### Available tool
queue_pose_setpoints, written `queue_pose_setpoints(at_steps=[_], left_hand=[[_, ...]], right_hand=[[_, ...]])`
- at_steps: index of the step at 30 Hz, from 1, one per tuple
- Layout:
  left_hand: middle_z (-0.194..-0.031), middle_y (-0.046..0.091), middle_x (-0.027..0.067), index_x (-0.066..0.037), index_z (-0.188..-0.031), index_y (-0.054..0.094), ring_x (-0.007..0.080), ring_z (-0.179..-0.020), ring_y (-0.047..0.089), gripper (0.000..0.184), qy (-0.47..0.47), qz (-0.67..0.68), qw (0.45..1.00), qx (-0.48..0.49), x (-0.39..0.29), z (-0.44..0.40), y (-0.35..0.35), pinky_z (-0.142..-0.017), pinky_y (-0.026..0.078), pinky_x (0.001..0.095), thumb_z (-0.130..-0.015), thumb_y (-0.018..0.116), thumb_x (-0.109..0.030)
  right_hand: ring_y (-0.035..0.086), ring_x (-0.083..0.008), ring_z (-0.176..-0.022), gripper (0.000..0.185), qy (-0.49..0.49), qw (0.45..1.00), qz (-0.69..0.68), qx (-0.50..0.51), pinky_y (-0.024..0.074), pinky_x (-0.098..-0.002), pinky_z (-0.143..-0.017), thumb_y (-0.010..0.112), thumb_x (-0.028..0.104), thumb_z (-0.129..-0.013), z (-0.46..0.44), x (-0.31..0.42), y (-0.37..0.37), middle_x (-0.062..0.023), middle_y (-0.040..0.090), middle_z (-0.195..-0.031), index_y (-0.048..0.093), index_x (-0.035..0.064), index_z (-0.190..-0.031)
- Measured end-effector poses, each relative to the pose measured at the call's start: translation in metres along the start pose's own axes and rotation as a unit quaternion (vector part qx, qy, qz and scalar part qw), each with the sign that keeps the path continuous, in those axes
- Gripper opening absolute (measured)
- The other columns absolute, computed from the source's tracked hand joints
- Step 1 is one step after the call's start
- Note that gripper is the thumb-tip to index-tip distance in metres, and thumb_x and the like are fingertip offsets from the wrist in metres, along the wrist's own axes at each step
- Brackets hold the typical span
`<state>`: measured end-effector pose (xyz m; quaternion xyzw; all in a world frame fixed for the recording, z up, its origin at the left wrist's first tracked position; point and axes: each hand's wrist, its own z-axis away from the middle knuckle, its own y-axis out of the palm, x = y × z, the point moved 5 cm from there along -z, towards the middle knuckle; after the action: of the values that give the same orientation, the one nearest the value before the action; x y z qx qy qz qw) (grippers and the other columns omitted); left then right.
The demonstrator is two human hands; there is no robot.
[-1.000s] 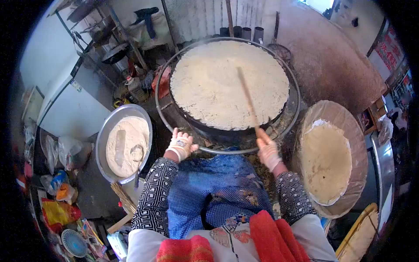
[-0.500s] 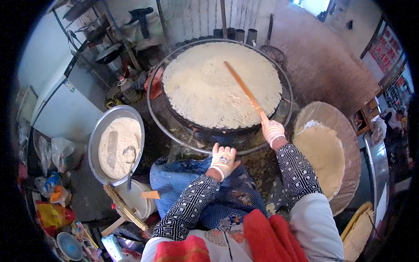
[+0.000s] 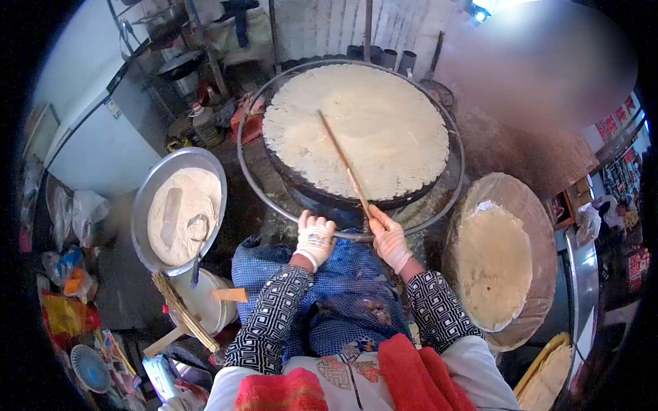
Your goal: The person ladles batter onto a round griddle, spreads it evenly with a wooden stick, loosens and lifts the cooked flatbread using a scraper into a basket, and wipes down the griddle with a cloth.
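Stick (image 3: 340, 152), near end hidden in right hand (image 3: 388, 238)

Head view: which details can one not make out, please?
In the head view:
Long brown wooden stick: near end, hidden by white-gloved right hand.
Brown flat surface: upper part, under grey blur.
White paper with red print: characters too small.
Red fluffy cloths: cut by bottom edge.

The bowl (image 3: 140, 226) lies left of the griddle (image 3: 312, 192), the container (image 3: 545, 260) right

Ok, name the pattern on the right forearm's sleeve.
Black and white, an angular maze-like pattern; the sleeve shows best in the head view.
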<state>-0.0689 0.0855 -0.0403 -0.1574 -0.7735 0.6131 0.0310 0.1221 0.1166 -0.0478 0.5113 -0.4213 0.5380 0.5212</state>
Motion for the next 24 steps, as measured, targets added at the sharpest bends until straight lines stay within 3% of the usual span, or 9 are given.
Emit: queue_pose_setpoints(at_steps=[3,5,9,13,15,17,18,22,24], left_hand=[[-0.092,0.059,0.0104,-0.011,-0.092,0.059,0.0328,-0.097,0.055,0.026,0.017,0.011,1.000,-0.012,-0.022,-0.001,0.005,-0.106,0.031,0.0552,-0.074,0.070,-0.025],[-0.093,0.058,0.0111,-0.013,-0.097,0.059,0.0337,-0.098,0.055,0.029,0.023,0.009,0.999,0.023,-0.031,-0.004,0.017,-0.107,0.030,0.0530,-0.076,0.071,-0.029],[-0.095,0.061,0.0074,-0.015,-0.097,0.062,0.0290,-0.102,0.057,0.030,-0.026,-0.058,0.995,0.070,-0.005,-0.002,0.008,-0.108,0.028,0.0568,-0.076,0.073,-0.033],[-0.099,0.061,0.0073,-0.016,-0.098,0.064,0.0295,-0.106,0.056,0.030,-0.027,-0.040,0.999,0.008,0.043,0.011,-0.009,-0.111,0.023,0.0606,-0.074,0.074,-0.031],[-0.097,0.060,0.0114,-0.011,-0.097,0.062,0.0328,-0.104,0.055,0.031,-0.012,-0.020,0.999,0.029,0.033,0.008,-0.007,-0.110,0.026,0.0553,-0.074,0.073,-0.029],[-0.096,0.059,0.0131,-0.009,-0.096,0.061,0.0341,-0.103,0.054,0.030,0.000,-0.013,1.000,0.015,0.021,0.006,0.003,-0.107,0.029,0.0542,-0.076,0.071,-0.028],[-0.096,0.059,0.0132,-0.008,-0.095,0.061,0.0341,-0.103,0.054,0.028,0.008,-0.013,1.000,0.020,0.016,0.007,0.010,-0.106,0.030,0.0538,-0.076,0.070,-0.027],[-0.098,0.060,0.0127,-0.008,-0.100,0.062,0.0316,-0.105,0.055,0.024,0.041,-0.007,0.999,0.029,-0.004,0.005,0.013,-0.106,0.030,0.0510,-0.078,0.059,-0.015],[-0.095,0.061,0.0123,-0.008,-0.098,0.063,0.0316,-0.102,0.056,0.022,0.051,0.005,0.999,0.015,-0.013,0.003,0.021,-0.104,0.032,0.0511,-0.077,0.059,-0.016]], right_hand=[[0.060,-0.0217,-0.055,0.042,-0.357,0.867,0.345,-0.031,0.0494,-0.0367,-0.056,0.055,0.018,-0.099,-0.027,-0.001,-0.001,-0.0026,0.068,-0.076,0.050,0.0173,-0.141],[0.066,-0.0316,-0.063,0.049,-0.137,0.714,0.686,0.021,0.0513,-0.0443,-0.061,0.051,0.024,-0.099,-0.017,0.035,-0.003,-0.0126,0.068,-0.071,0.038,0.0244,-0.146],[0.066,-0.0360,-0.068,0.052,-0.092,0.667,0.739,0.023,0.0498,-0.0495,-0.063,0.048,0.026,-0.096,-0.041,0.042,-0.061,-0.0182,0.067,-0.073,0.033,0.0263,-0.146],[0.068,-0.0284,-0.072,0.049,0.002,0.722,0.688,-0.068,0.0541,-0.0440,-0.068,0.050,0.020,-0.099,-0.013,0.072,-0.083,-0.0140,0.071,-0.084,0.038,0.0196,-0.146],[0.065,-0.0243,-0.072,0.046,-0.099,0.865,0.476,-0.121,0.0539,-0.0409,-0.068,0.056,0.016,-0.096,0.006,0.034,-0.080,-0.0098,0.070,-0.086,0.047,0.0201,-0.141],[0.063,-0.0202,-0.073,0.043,-0.157,0.939,0.283,-0.115,0.0538,-0.0378,-0.068,0.062,0.012,-0.093,0.028,-0.008,-0.057,-0.0055,0.069,-0.088,0.056,0.0206,-0.135],[0.061,-0.0182,-0.073,0.042,-0.166,0.944,0.265,-0.106,0.0537,-0.0363,-0.069,0.065,0.010,-0.092,0.037,-0.022,-0.040,-0.0034,0.069,-0.088,0.060,0.0209,-0.133],[0.064,-0.0435,-0.090,0.041,-0.118,0.928,0.352,-0.029,0.0529,-0.0432,-0.077,0.055,0.027,-0.097,0.023,-0.016,0.032,-0.0278,0.063,-0.097,0.052,0.0263,-0.138],[0.066,-0.0399,-0.094,0.040,-0.148,0.932,0.330,-0.005,0.0529,-0.0393,-0.077,0.056,0.020,-0.096,0.005,0.007,0.060,-0.0259,0.065,-0.102,0.053,0.0189,-0.136]])
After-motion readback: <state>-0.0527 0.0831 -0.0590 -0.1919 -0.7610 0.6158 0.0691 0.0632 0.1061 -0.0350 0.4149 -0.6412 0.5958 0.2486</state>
